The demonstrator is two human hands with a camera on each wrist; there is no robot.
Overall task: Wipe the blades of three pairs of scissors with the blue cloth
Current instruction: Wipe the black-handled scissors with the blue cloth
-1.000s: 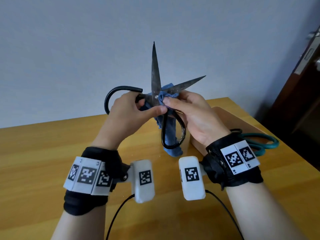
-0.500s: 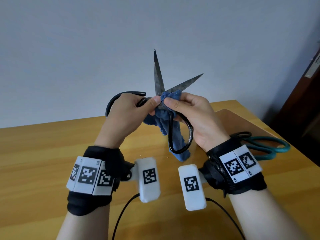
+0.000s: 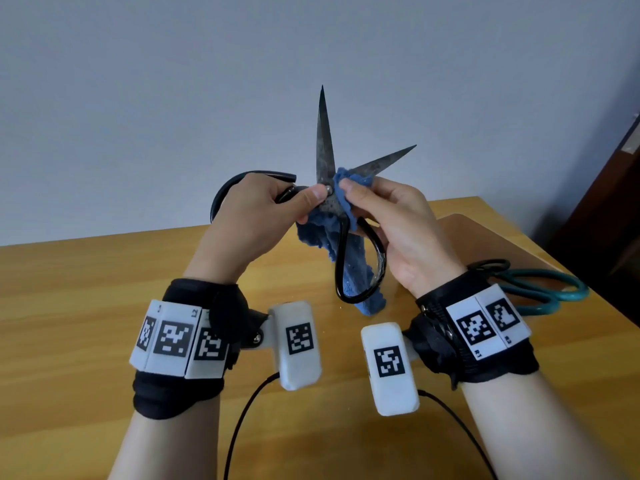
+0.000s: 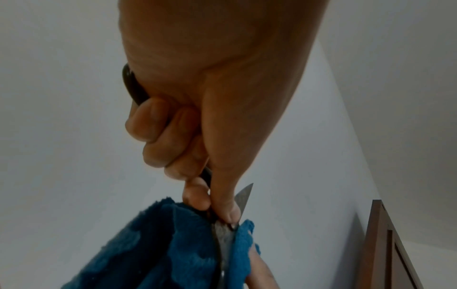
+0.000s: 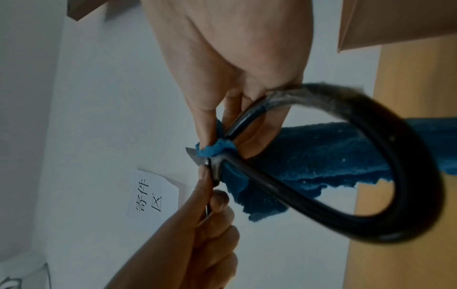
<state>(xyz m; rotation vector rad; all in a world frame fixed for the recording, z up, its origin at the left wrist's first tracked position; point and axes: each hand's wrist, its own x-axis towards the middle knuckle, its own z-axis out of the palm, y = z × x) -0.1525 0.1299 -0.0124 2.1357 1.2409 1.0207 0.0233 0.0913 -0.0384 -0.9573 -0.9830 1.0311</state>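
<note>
Large black-handled scissors (image 3: 325, 150) are held up over the table with their blades spread, one pointing up, one up-right. My left hand (image 3: 256, 216) grips the left handle loop (image 4: 131, 86), thumb pressed by the pivot. My right hand (image 3: 391, 220) pinches the blue cloth (image 3: 349, 268) around the base of the right blade near the pivot; the rest of the cloth hangs down through and behind the lower handle loop (image 5: 371, 176). In the right wrist view the cloth (image 5: 215, 148) bunches under my thumb and fingers.
Teal-handled scissors (image 3: 540, 289) lie on the wooden table (image 3: 69, 306) at the right, behind my right wrist, next to a brown board (image 3: 485, 237). A dark wooden door (image 3: 609, 202) stands at the far right. A paper note (image 5: 153, 195) hangs on the wall.
The scissors and both hands have shifted slightly; my right hand has re-bunched the cloth at the base of the right blade by the pivot. The blades stay spread.
</note>
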